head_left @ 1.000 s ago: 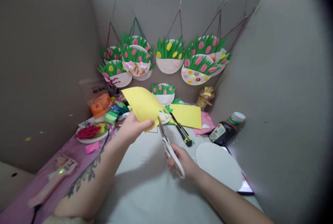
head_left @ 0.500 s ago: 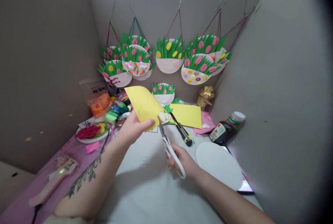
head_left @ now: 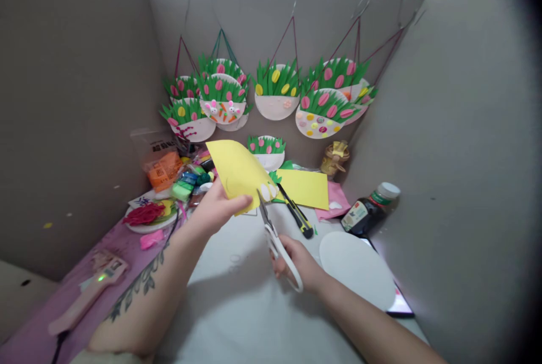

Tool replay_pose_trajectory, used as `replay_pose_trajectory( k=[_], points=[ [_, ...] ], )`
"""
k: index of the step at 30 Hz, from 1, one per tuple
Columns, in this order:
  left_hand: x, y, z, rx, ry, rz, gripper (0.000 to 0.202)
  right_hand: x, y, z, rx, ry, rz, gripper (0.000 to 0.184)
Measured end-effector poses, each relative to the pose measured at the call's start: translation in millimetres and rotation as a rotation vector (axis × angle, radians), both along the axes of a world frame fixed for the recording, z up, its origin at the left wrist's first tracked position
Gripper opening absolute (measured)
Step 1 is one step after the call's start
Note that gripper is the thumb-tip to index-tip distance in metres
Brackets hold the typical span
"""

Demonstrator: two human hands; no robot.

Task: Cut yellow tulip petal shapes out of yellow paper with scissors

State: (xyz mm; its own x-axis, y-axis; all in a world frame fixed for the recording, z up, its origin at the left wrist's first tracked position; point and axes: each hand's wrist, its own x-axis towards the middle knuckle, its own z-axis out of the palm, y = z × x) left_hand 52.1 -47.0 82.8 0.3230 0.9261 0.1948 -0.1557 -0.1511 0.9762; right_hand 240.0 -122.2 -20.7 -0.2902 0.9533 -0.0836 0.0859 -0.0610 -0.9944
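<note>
My left hand [head_left: 218, 210] pinches the lower edge of a yellow paper sheet [head_left: 237, 171] and holds it up above the table. My right hand [head_left: 298, 262] is closed through the white handles of a pair of scissors [head_left: 275, 241]. The blades point up and meet the sheet's lower right edge, where oval cut-outs show. A second yellow sheet [head_left: 305, 188] lies flat behind the scissors.
A yellow-black utility knife [head_left: 296, 213], a white paper plate [head_left: 355, 268], a dark bottle [head_left: 369, 210] and pink paper [head_left: 332, 200] lie to the right. Craft supplies and a plate [head_left: 148, 218] crowd the left, a pink glue gun [head_left: 84, 296] lower left. Decorated plate baskets [head_left: 275, 90] hang on cardboard walls.
The yellow sheet has turned and shifted slightly to the right in my left hand. The scissors and right hand stay nearly in place at the sheet's edge.
</note>
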Motion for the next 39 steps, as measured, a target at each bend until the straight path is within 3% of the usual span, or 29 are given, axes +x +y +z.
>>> replay_pose_trajectory(
  k=[12, 16, 28, 39],
  points=[
    [-3.1, -0.6, 1.3, -0.017, 0.032, 0.030, 0.044, 1.5, 0.3, 4.8, 0.037, -0.043, 0.024, 0.019],
    [-4.3, 1.3, 0.4, -0.039, -0.002, 0.036, 0.056, 1.4, -0.1, 4.7, 0.015, -0.030, 0.030, 0.021],
    [-8.8, 1.9, 1.8, -0.042, 0.031, -0.074, 0.067, 4.6, 1.7, 2.2, 0.048, -0.024, 0.068, 0.036],
    [-13.8, 4.7, 2.9, -0.004, 0.046, -0.138, 0.075, 8.1, 3.1, 2.9, 0.047, -0.057, 0.078, 0.037]
  ],
)
